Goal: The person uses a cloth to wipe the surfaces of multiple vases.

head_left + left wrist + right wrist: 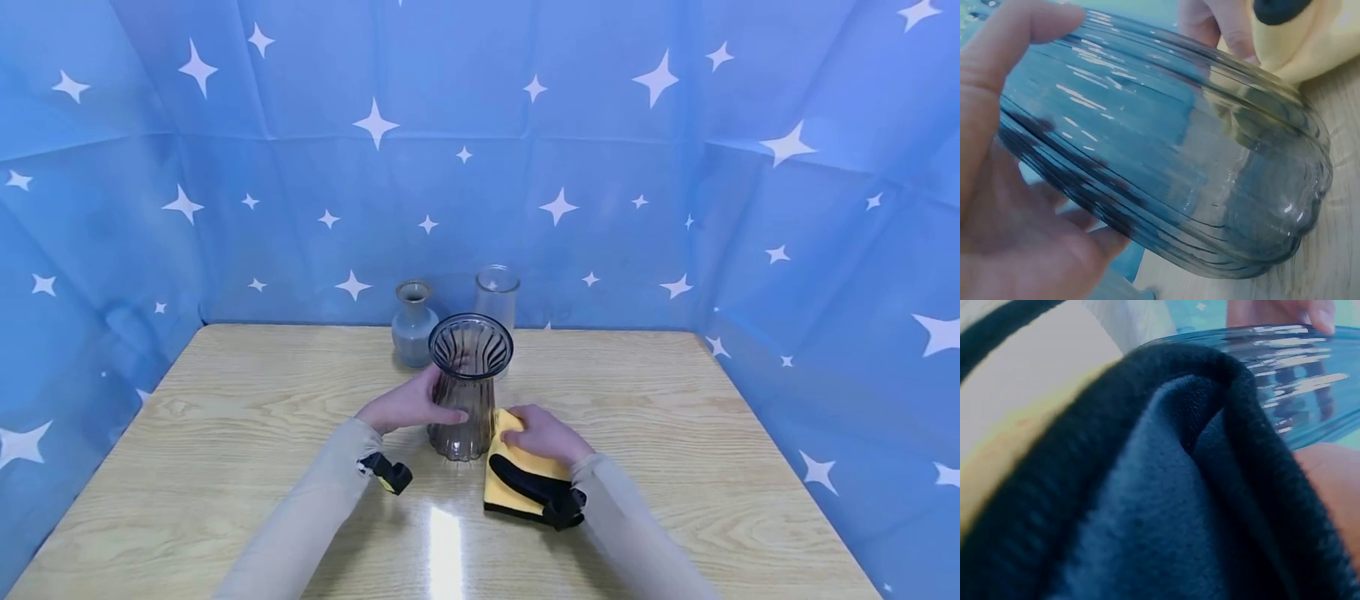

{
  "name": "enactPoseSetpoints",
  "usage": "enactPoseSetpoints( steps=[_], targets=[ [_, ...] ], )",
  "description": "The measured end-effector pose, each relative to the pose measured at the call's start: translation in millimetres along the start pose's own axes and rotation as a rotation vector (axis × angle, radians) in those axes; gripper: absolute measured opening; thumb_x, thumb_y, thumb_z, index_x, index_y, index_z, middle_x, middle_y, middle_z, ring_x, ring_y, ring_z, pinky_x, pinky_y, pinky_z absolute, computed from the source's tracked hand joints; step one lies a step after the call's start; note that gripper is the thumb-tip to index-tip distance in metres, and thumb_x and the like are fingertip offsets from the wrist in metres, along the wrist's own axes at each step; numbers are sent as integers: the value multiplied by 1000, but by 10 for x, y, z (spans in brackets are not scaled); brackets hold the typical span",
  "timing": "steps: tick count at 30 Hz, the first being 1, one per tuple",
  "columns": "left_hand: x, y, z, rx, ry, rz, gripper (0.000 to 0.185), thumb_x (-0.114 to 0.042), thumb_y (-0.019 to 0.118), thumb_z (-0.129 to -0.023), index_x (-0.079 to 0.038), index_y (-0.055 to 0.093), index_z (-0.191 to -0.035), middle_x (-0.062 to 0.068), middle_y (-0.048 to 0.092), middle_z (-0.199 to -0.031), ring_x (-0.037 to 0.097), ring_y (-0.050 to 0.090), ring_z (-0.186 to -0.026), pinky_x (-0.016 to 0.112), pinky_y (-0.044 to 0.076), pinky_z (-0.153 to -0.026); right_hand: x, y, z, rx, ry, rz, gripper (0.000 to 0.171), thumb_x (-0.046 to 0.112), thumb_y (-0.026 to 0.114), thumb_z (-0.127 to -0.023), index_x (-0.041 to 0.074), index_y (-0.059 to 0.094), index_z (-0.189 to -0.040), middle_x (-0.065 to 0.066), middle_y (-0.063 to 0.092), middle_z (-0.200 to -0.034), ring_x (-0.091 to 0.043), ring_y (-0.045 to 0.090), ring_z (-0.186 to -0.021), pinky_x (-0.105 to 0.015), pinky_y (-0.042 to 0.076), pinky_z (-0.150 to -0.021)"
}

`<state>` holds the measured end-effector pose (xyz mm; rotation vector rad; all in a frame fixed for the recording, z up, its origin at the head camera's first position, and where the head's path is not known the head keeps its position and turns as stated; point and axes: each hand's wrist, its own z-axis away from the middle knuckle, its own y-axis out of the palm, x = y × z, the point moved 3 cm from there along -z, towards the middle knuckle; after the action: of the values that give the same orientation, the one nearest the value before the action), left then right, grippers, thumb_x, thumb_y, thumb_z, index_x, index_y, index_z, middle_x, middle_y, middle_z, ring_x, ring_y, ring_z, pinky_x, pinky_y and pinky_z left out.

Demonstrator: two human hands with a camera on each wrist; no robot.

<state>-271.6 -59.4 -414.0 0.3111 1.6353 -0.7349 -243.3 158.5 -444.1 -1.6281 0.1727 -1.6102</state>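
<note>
My left hand (411,405) grips a fluted, smoky-grey glass vase (471,433) round its left side, the thumb across the front. The vase has a wide flared mouth and a scalloped base; in the left wrist view its ribbed glass (1166,144) fills the middle. To its right, my right hand (546,435) holds a yellow cloth (501,492) with black edging, its upper corner right at the lower side of the vase. In the right wrist view a dark fold of the cloth (1141,512) hides most of that hand.
Behind the vase stand a small bluish glass bottle vase (414,333) on the left and a clear glass cylinder (498,296), partly hidden. The wood-grain table (300,392) ends at a blue curtain (465,183) with white stars, which also encloses both sides.
</note>
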Motion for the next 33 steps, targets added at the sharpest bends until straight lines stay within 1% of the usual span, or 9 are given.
enactPoseSetpoints(
  steps=[2,4,9,13,17,20,24,29,33],
  targets=[
    [-4,-11,32,-55,-19,-42,107,-18,84,-75,-18,12,-154,11,25,-154,31,25,-139,50,21,-112,-13,1,-6,3,32,-25,33,10,62,-88,-4,63,-118,-5,59,-82,-18,53,-68,-33,45,-69],
    [8,-29,86,-126,-55,-99,105,-26,86,-72,-17,18,-151,12,32,-149,32,32,-135,52,27,-109,-36,17,-1,-14,71,-31,38,12,64,-88,-4,61,-122,-10,64,-96,-25,59,-84,-38,48,-80],
    [10,-59,215,-246,-96,-154,72,-29,86,-73,-7,45,-128,11,52,-122,32,51,-114,48,45,-96,-75,63,27,-108,117,-44,52,18,68,-87,-5,55,-132,-18,55,-132,-38,47,-124,-52,38,-101],
    [34,-65,257,-265,-81,-117,69,-26,83,-77,-10,47,-134,9,52,-127,32,50,-119,46,47,-94,-65,82,42,-218,71,-106,53,18,70,-86,-5,54,-132,-19,56,-131,-36,50,-120,-51,39,-100],
    [62,-56,267,-242,-65,-66,70,-23,80,-81,-9,44,-139,11,49,-133,34,46,-124,44,47,-95,0,61,63,-314,18,-165,52,17,71,-86,-2,55,-133,-16,58,-129,-27,57,-108,-44,45,-93],
    [51,-52,271,-225,-65,-43,71,-21,78,-83,-6,42,-142,14,46,-138,35,44,-126,44,45,-97,100,-5,81,-337,-49,-185,52,16,71,-87,3,55,-135,-13,59,-127,-21,62,-92,-37,50,-80],
    [14,-56,273,-200,-66,-43,72,-16,74,-86,2,37,-145,20,40,-145,39,41,-130,46,41,-101,281,-136,123,-302,-136,-279,55,16,68,-91,3,48,-140,-16,60,-124,-19,65,-83,-32,54,-73],
    [-7,-24,249,-162,-72,-63,79,-16,72,-86,5,28,-148,23,32,-150,40,34,-134,47,38,-103,453,-290,158,-322,-190,-413,55,18,65,-94,4,45,-143,-18,62,-115,-22,65,-89,-33,55,-75],
    [13,9,221,-173,-82,-72,85,-22,75,-84,3,27,-149,21,32,-150,40,35,-133,48,40,-102,528,-360,157,-378,-249,-537,54,15,64,-94,4,46,-143,-17,63,-111,-21,66,-87,-32,56,-72]
  ],
)
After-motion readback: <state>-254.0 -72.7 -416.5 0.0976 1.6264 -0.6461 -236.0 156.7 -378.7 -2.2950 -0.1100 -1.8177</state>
